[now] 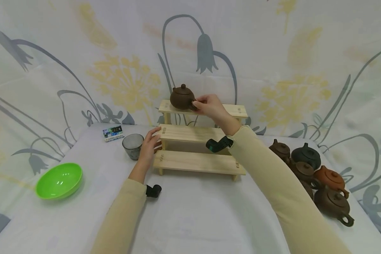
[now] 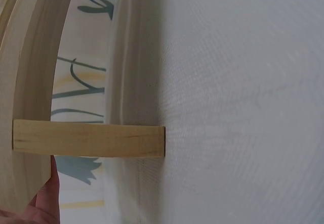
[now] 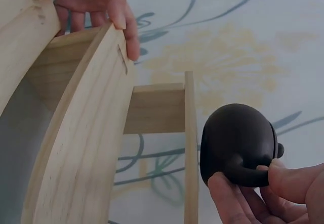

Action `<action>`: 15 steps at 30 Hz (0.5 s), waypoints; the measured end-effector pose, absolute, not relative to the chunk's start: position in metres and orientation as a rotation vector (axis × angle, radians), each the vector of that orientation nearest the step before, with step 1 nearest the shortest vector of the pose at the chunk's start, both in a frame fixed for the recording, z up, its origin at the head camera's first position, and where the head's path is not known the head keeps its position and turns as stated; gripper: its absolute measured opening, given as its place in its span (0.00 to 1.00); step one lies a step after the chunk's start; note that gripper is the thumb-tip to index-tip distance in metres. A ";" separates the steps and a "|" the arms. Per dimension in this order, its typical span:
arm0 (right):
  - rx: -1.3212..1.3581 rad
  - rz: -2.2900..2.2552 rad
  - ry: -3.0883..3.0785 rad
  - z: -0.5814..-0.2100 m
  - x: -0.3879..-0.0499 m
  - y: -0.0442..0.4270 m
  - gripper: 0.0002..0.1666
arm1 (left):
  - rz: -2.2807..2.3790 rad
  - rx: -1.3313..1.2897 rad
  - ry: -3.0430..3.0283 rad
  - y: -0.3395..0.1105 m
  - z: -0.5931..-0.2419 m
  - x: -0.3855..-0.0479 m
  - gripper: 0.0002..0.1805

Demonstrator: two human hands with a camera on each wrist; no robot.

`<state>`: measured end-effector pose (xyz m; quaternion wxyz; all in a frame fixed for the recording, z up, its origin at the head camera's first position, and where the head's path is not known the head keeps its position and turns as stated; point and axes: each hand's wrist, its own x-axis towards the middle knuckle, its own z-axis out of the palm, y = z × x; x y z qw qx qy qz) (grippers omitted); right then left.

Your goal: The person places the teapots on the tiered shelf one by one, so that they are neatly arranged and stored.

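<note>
While right grip pinches brown teapot, printed box illegible.

Seven teapots; three shelves; bowl, cup, box — one each

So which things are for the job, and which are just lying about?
For the job:
brown teapot, in the right hand
wooden stand, gripped by the left hand
other teapots, probably

Just lying about, it seems:
green bowl
grey cup
small box

The far teapot is dark brown, the stand pale tan, the left bowl bright green, the backdrop white with grey-and-yellow flowers
</note>
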<state>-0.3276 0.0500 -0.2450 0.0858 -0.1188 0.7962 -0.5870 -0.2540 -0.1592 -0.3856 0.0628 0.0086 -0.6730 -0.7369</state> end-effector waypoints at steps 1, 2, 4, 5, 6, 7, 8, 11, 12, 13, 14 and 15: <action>-0.350 -1.748 2.379 -0.246 -0.328 0.049 0.19 | -2.234 0.020 -2.031 -0.158 -0.386 -0.254 0.23; -0.346 -1.747 2.384 -0.246 -0.328 0.048 0.19 | -2.241 0.016 -2.029 -0.158 -0.386 -0.254 0.23; -0.347 -1.753 2.387 -0.249 -0.329 0.048 0.18 | -2.251 0.004 -2.028 -0.157 -0.386 -0.254 0.22; -0.358 -1.753 2.391 -0.250 -0.329 0.047 0.18 | -2.265 0.008 -2.025 -0.156 -0.385 -0.253 0.22; -0.364 -1.750 2.395 -0.251 -0.329 0.046 0.18 | -2.269 0.011 -2.031 -0.156 -0.382 -0.251 0.22; -0.378 -1.748 2.399 -0.253 -0.329 0.046 0.18 | -2.267 0.010 -2.038 -0.155 -0.378 -0.248 0.23; -0.385 -1.750 2.399 -0.255 -0.329 0.044 0.18 | -2.268 0.016 -2.043 -0.155 -0.374 -0.245 0.23; -0.396 -1.763 2.385 -0.258 -0.329 0.042 0.18 | -2.270 0.038 -2.060 -0.153 -0.364 -0.238 0.23; -0.391 -1.771 2.378 -0.259 -0.329 0.042 0.18 | -2.267 0.036 -2.061 -0.154 -0.364 -0.238 0.23; -0.395 -1.784 2.368 -0.259 -0.328 0.042 0.18 | -2.271 0.036 -2.056 -0.155 -0.366 -0.239 0.23; -0.398 -1.796 2.355 -0.259 -0.328 0.042 0.19 | -2.281 0.040 -2.045 -0.155 -0.369 -0.242 0.23; -0.405 -1.811 2.339 -0.260 -0.327 0.044 0.19 | -2.282 0.039 -2.042 -0.156 -0.373 -0.245 0.23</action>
